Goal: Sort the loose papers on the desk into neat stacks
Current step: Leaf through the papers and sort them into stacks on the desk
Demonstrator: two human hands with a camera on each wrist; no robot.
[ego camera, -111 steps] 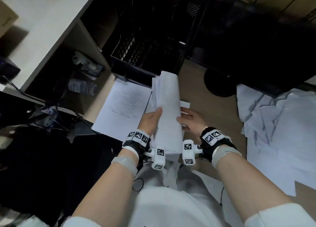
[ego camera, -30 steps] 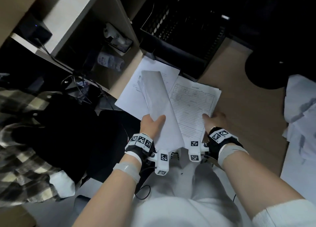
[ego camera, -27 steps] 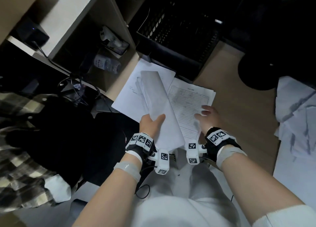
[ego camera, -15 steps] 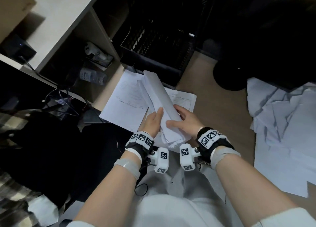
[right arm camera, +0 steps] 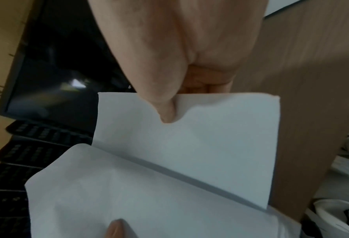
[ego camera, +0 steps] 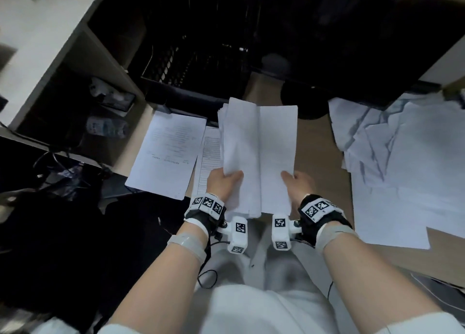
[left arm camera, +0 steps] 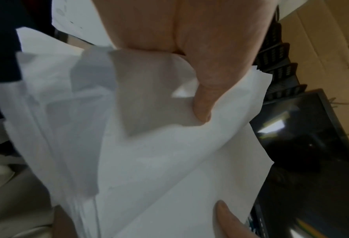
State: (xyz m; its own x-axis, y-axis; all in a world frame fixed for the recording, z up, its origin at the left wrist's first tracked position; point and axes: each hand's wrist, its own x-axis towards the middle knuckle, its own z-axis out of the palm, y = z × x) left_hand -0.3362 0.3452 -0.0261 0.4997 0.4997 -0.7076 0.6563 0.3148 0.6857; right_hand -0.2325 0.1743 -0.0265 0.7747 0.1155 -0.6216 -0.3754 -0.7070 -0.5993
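- At your far left, the pale, light-topped shelf unit has dark open cubbies; a clear plastic bottle with a printed label lies on its side in one of them.
- Behind the papers stands a black mesh paper tray.
- On the brown wooden desk, just left of your hands, a flat white printed sheet lies squarely, and a second white sheet with a printed form lies beside it, partly hidden under what you hold.
- Your left hand grips the thick bundle of white paper sheets by its lower left edge, above the desk; the left wrist view shows your thumb pressed on top, and the sheets' edges fan unevenly.
- A single white sheet opens to the right off the bundle like a book page, touching it along the centre line.
- Your right hand pinches that single sheet at its lower right edge; in the right wrist view the thumb lies on top and curled fingers sit underneath.
- Further right, a loose, overlapping heap of white papers spreads across the desk, well apart from your hands.
- Behind it, a dark monitor stands on a round black base.
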